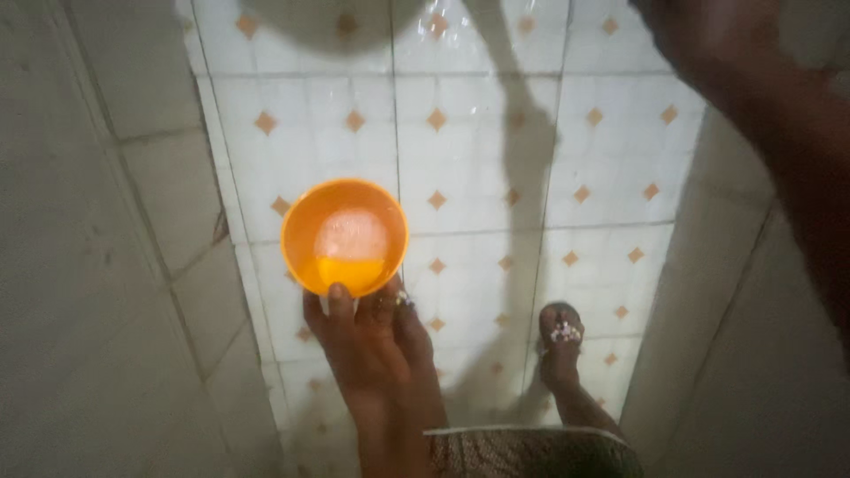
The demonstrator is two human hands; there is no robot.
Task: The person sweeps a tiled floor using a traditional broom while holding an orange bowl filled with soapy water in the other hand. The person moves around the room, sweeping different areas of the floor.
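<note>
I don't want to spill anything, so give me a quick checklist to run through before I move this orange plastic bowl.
1. Grip: left hand holds the round orange plastic bowl at its near rim, thumb on the edge: ok.
2. Bowl level: liquid pools toward the near side: not ok.
3. Contents: foamy liquid, well below the rim: ok.
4. Right hand: raised, blurred, whether empty: cannot tell.
5. Footing: sandalled foot on glossy white diamond-patterned floor tiles; wetness: cannot tell.
</note>
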